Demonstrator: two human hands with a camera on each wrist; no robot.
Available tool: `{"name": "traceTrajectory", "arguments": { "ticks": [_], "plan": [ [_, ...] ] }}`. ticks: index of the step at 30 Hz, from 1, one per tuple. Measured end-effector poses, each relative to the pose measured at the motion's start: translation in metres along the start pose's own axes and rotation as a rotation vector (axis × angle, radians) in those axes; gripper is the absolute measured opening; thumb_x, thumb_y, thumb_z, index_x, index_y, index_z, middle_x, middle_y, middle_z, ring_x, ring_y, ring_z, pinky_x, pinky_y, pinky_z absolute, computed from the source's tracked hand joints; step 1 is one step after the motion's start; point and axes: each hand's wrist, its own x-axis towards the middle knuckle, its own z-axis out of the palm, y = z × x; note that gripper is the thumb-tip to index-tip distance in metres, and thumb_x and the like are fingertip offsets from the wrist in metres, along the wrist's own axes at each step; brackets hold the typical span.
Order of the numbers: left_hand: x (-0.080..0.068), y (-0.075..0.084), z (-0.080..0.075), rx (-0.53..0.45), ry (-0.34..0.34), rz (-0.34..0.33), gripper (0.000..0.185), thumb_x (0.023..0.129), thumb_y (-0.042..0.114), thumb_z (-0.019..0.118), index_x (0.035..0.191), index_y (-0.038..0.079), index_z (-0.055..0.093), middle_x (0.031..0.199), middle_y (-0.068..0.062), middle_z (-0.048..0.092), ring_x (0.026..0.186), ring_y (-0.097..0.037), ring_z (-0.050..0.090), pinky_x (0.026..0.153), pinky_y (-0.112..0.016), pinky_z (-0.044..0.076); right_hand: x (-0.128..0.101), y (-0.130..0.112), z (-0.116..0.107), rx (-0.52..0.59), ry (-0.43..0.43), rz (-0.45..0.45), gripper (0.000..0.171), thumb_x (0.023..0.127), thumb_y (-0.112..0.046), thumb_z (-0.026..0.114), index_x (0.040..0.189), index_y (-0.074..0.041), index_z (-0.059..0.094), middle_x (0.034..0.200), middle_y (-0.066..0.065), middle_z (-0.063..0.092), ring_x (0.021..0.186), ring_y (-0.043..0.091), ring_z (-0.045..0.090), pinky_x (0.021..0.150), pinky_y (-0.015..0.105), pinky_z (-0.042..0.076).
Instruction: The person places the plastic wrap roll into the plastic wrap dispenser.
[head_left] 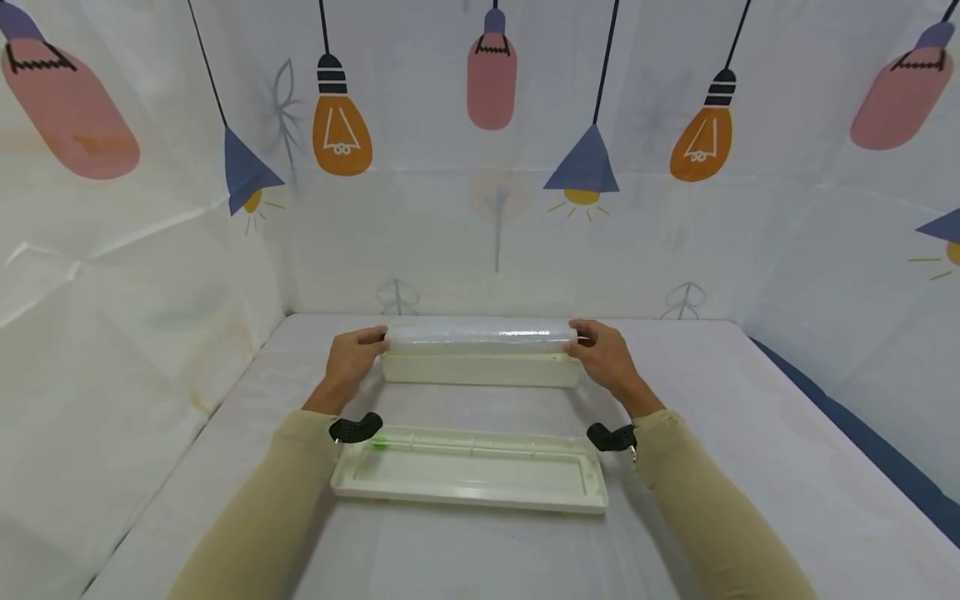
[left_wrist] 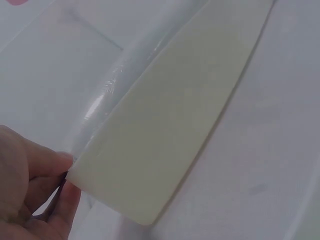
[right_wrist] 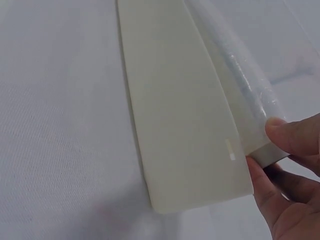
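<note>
A shiny roll of cling film (head_left: 480, 335) lies lengthwise along the top of a long cream box (head_left: 480, 372) at the table's far side. At the roll's left end my left hand (head_left: 352, 358) pinches it, thumb tip right at the box corner in the left wrist view. My right hand (right_wrist: 295, 160) grips the other end, its thumb on the film and its fingers beside the box's end wall. Seen from the right wrist, the roll sits partly inside the box, behind its front wall (right_wrist: 175, 120). Nearer to me lies the cream lid (head_left: 465, 473), with a ridged strip along its back.
The white-covered table (head_left: 480, 550) runs back to a white curtain (head_left: 420, 225) printed with lamps. Black wrist cameras (head_left: 356, 428) on both wrists overhang the lid's two ends. Past the table's right edge shows a dark blue strip (head_left: 862, 425).
</note>
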Motion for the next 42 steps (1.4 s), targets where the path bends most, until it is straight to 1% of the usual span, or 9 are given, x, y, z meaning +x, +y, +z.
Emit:
{"name": "traceTrajectory", "arguments": {
  "ticks": [5,12,17,20,25,28,31,34,42],
  "plan": [
    [-0.001,-0.001,-0.002,-0.010,-0.002,0.009,0.042,0.098,0.010,0.064,0.139,0.004,0.060,0.140,-0.015,0.058,0.138,-0.027,0.043,0.113,-0.042,0.035,0.000,-0.004,0.000,-0.005,0.008,-0.017,0.052,0.098,-0.014,0.066,0.145,0.001,0.049,0.142,0.024,0.053,0.127,0.037,0.054,0.102,0.051,0.046],
    [-0.002,0.000,-0.002,-0.007,0.004,-0.009,0.041,0.098,0.011,0.065,0.139,0.006,0.061,0.140,-0.014,0.059,0.137,-0.025,0.045,0.112,-0.041,0.037,-0.001,-0.003,0.001,-0.037,0.002,-0.018,0.053,0.099,-0.014,0.065,0.146,0.002,0.048,0.142,0.025,0.053,0.127,0.037,0.054,0.102,0.051,0.046],
    [-0.001,-0.003,0.000,-0.011,-0.004,0.008,0.041,0.098,0.009,0.063,0.139,0.004,0.060,0.140,-0.015,0.059,0.135,-0.025,0.047,0.112,-0.040,0.037,-0.001,-0.001,-0.003,-0.110,0.001,-0.070,0.051,0.098,-0.015,0.067,0.143,0.003,0.051,0.139,0.025,0.055,0.124,0.039,0.056,0.099,0.053,0.048],
    [0.000,-0.006,0.000,-0.015,-0.011,0.009,0.041,0.098,0.008,0.063,0.139,0.003,0.059,0.140,-0.016,0.058,0.134,-0.026,0.048,0.111,-0.041,0.037,0.000,0.000,-0.005,-0.156,-0.021,-0.096,0.051,0.098,-0.018,0.067,0.142,0.002,0.052,0.139,0.025,0.055,0.123,0.040,0.056,0.098,0.054,0.048],
    [0.001,-0.007,-0.001,0.004,-0.016,-0.001,0.041,0.099,0.010,0.063,0.140,0.005,0.059,0.141,-0.014,0.058,0.135,-0.026,0.047,0.111,-0.042,0.037,0.004,-0.003,-0.009,-0.216,-0.064,-0.147,0.050,0.098,-0.019,0.067,0.141,0.004,0.053,0.137,0.025,0.057,0.121,0.040,0.057,0.098,0.056,0.047],
    [0.001,-0.007,-0.002,0.011,-0.019,0.018,0.042,0.099,0.011,0.063,0.140,0.005,0.059,0.141,-0.014,0.058,0.136,-0.026,0.046,0.111,-0.042,0.037,0.008,-0.002,-0.010,-0.252,-0.066,-0.187,0.048,0.098,-0.016,0.067,0.139,0.005,0.054,0.133,0.025,0.059,0.118,0.041,0.059,0.098,0.056,0.047],
    [0.000,-0.007,-0.002,0.021,-0.025,0.039,0.042,0.099,0.011,0.062,0.140,0.004,0.059,0.141,-0.015,0.058,0.136,-0.026,0.046,0.111,-0.042,0.037,0.010,0.001,-0.011,-0.271,-0.076,-0.191,0.046,0.097,-0.015,0.067,0.137,0.005,0.055,0.130,0.026,0.061,0.114,0.041,0.061,0.097,0.056,0.047],
    [-0.001,-0.008,-0.003,0.019,-0.030,0.037,0.041,0.099,0.009,0.062,0.140,0.003,0.058,0.140,-0.016,0.058,0.135,-0.027,0.047,0.111,-0.042,0.038,0.011,0.005,-0.008,-0.273,-0.090,-0.165,0.046,0.097,-0.016,0.068,0.137,0.004,0.056,0.129,0.025,0.062,0.113,0.040,0.062,0.095,0.054,0.049],
    [0.000,-0.007,-0.004,0.039,-0.036,0.047,0.041,0.100,0.010,0.060,0.140,0.003,0.058,0.140,-0.017,0.057,0.135,-0.029,0.047,0.110,-0.044,0.038,0.009,0.006,-0.006,-0.243,-0.073,-0.173,0.046,0.096,-0.013,0.068,0.137,0.006,0.056,0.131,0.026,0.060,0.113,0.042,0.062,0.093,0.055,0.050]
  ]
}}
